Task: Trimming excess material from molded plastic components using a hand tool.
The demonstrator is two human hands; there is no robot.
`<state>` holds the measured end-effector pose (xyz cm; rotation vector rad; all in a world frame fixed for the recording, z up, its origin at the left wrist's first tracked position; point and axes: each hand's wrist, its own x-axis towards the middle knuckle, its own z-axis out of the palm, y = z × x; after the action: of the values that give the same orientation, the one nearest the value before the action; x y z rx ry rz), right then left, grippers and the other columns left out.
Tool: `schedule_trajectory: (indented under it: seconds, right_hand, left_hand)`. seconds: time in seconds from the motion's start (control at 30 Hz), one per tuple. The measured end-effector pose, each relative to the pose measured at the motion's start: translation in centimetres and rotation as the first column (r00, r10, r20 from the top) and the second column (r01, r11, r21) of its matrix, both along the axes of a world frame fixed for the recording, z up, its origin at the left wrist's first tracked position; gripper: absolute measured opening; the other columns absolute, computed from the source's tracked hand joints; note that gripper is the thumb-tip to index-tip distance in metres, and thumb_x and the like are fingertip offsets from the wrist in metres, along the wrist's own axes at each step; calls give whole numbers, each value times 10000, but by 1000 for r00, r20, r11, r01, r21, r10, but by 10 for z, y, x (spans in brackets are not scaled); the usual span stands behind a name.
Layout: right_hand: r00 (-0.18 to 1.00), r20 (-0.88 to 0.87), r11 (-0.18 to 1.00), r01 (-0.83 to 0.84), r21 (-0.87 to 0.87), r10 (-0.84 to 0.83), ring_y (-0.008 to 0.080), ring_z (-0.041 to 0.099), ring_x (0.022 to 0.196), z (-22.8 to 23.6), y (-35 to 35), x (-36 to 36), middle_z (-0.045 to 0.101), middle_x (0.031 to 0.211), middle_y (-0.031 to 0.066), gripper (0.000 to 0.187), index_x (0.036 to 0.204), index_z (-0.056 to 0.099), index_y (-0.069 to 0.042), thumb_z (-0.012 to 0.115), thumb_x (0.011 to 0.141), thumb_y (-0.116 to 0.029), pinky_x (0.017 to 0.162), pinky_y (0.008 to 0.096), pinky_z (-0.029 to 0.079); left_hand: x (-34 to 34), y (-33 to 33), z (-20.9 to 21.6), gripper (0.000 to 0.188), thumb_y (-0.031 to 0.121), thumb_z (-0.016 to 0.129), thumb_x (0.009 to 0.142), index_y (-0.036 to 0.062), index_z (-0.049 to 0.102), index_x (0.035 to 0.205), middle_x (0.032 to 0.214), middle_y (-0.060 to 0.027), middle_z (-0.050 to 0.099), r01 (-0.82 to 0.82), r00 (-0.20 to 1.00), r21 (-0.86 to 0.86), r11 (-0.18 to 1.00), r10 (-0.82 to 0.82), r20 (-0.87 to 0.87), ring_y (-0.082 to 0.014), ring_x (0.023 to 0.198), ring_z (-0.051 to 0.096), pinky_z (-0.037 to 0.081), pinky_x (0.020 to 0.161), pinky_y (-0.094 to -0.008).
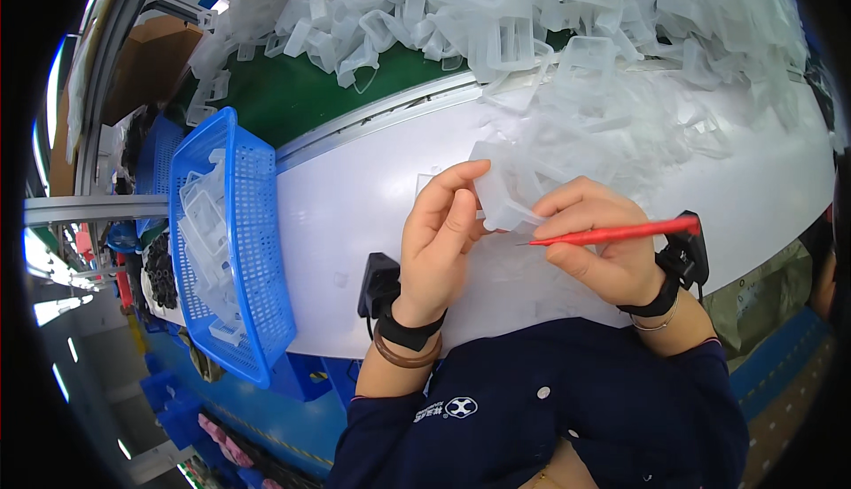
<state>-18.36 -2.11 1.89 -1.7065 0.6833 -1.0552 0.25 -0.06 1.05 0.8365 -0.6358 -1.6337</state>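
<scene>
My left hand (439,241) grips a translucent white plastic frame part (502,193) over the white table (355,214), thumb and fingers pinching its left side. My right hand (598,241) holds a thin red-handled knife tool (620,233) like a pen, its tip pointing left at the lower edge of the part. Both wrists wear black bands; the left also has a brown bracelet.
A blue mesh basket (257,250) with several finished white parts stands at the left table edge. A large heap of white plastic parts (496,19) covers the green conveyor belt (292,90) and the far table. Thin plastic scraps (638,125) lie beyond my hands.
</scene>
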Motion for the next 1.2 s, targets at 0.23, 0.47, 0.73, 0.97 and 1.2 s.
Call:
schedule_trajectory:
  seconds: [0.23,0.47,0.73,0.97,1.2]
  right_hand:
    - [994,90,985,-76,154,62,138,556,776,-3,-1,-2,567,936,101,100,852,630,-25,639,755,-48,678,251,442]
    - [942,231,926,-298,233,245,132,577,764,2,-8,-9,605,957,137,80,828,621,-12,623,748,-21,645,253,466]
    - [907,415,812,-291,507,66,118,590,602,4,-5,-8,622,836,113,112,859,579,15,541,831,-86,473,192,402]
    - [933,358,839,-220,498,33,149,588,536,5,-3,-4,627,797,190,156,838,503,18,502,858,-136,456,215,420]
    - [1000,11,1000,-11,10,11,185,591,610,-3,1,4,616,797,113,95,838,572,-13,617,771,-63,535,253,457]
  left_hand:
    - [2,5,-1,396,-26,570,762,-18,488,1149,1035,-79,445,165,756,-526,834,235,611,-157,959,438,433,778,-279]
    - [5,6,-3,346,-32,582,782,-18,526,1123,1072,-81,446,100,815,-449,888,186,549,-114,873,470,419,717,-218]
    - [0,5,-3,336,-30,537,814,-38,496,1147,1075,-78,444,120,839,-432,894,142,526,-105,890,470,407,730,-207]
    - [1,7,-7,328,-13,549,813,-32,506,1138,1070,-75,450,122,835,-418,900,135,533,-101,873,468,398,729,-205]
    - [-2,10,-3,261,0,616,760,2,591,1019,899,-84,529,115,531,-567,815,432,729,-160,774,507,418,645,-234]
